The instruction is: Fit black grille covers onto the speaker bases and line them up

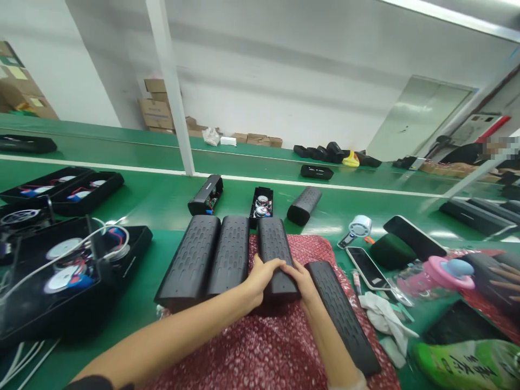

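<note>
Both my hands grip one black speaker point(274, 238) with a slotted grille on top. My left hand point(262, 276) wraps its left side, thumb pointing up. Across its near right part lies my right hand point(303, 279), and the fingers of the two hands meet on top. Just left, two similar black speakers point(229, 252) stand side by side. To the right, a long black grille panel point(345, 319) rests on the red bubble wrap point(260, 352) beneath my hands. The speaker's underside is hidden.
Open speaker housings point(77, 265) with wires sit at left. More units point(262, 206) stand beyond. At right are a phone point(369, 268), a small fan point(359, 227), a pink-lidded bottle point(442, 273), white gloves point(385, 319) and a green package point(467, 360). Another person's hand point(507, 279) shows far right.
</note>
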Tool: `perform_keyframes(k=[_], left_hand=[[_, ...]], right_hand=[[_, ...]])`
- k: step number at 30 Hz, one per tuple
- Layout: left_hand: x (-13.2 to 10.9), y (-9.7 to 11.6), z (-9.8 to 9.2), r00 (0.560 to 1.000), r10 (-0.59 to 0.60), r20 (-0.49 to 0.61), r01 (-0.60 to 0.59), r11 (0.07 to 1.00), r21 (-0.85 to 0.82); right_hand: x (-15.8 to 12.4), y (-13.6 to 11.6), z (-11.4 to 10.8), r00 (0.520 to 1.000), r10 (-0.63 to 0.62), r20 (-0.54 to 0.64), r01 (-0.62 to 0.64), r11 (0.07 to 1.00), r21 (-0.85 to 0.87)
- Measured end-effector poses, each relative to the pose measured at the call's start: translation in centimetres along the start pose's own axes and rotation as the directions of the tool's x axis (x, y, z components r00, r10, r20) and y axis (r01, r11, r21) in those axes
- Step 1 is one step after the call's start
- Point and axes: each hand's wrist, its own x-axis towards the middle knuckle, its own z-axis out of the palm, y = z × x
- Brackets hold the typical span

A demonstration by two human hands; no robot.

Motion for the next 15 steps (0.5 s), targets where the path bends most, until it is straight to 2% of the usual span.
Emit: perform_keyframes(k=[3, 6, 8, 11, 13, 14, 15], left_hand=[[-1.9, 0.1, -0.2, 0.993, 0.034, 0.113, -0.023, 0.995, -0.093], [-4.0, 0.3, -0.4, 0.979, 0.074, 0.191, -0.043, 0.986, -0.163], [-4.9, 0.4, -0.8, 0.965, 0.118, 0.233, -0.067, 0.974, -0.216], [-5.6, 0.7, -2.0, 0.909, 0.316, 0.272, -0.251, 0.935, -0.249], [-5.8, 1.2, -3.3, 0.836, 0.480, 0.264, -0.471, 0.876, -0.101], [-6.0, 1.5, -3.9, 0.807, 0.526, 0.269, -0.543, 0.839, -0.010], [-6.2, 1.8, -4.5, 0.798, 0.537, 0.275, -0.571, 0.819, 0.057]], right_hand=[[-3.1, -1.1, -1.0, 0.996, -0.055, -0.063, 0.057, 0.998, 0.018], [-6.1, -3.4, -1.7, 0.971, -0.209, -0.120, 0.211, 0.978, 0.005], [-7.3, -5.3, -1.7, 0.968, -0.252, -0.014, 0.252, 0.961, 0.118], [-7.9, -7.6, -0.9, 0.938, -0.246, 0.245, 0.141, 0.915, 0.378], [-8.0, -8.5, 0.0, 0.905, -0.269, 0.329, 0.093, 0.881, 0.464], [-8.1, -8.6, 0.5, 0.899, -0.285, 0.334, 0.100, 0.874, 0.476], [-8.3, -8.7, 1.0, 0.898, -0.291, 0.330, 0.116, 0.879, 0.462]])
